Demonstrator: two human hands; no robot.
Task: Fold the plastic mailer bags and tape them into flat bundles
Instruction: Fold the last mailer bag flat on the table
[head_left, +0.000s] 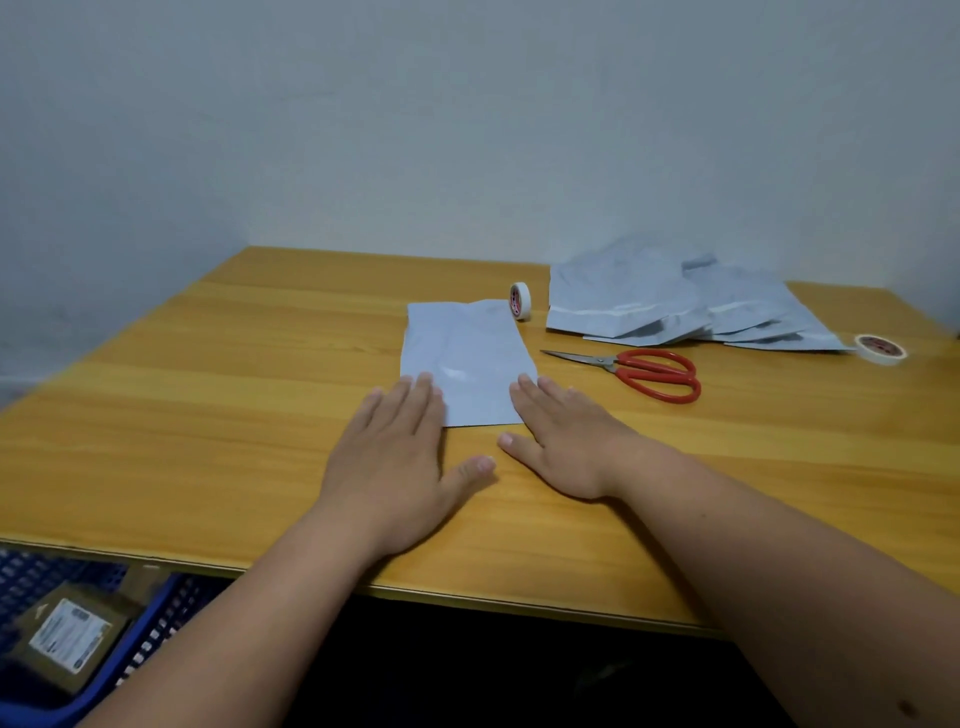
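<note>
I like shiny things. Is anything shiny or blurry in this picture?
Head view: a small white glare patch shines on the mailer bag; the blue basket at the bottom left corner is blurred; the table edge looks slightly bowed by the wide lens.

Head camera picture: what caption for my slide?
Both hands press a grey mailer bag flat beside red scissors.

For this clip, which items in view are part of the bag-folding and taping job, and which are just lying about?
Part of the job:
- flat mailer bag, pressed by the left hand and right hand
- pile of mailer bags
- upright tape roll
- second tape roll, lying flat
- red scissors

Just lying about:
- blue crate below the table edge
- labelled brown parcel in it
</note>
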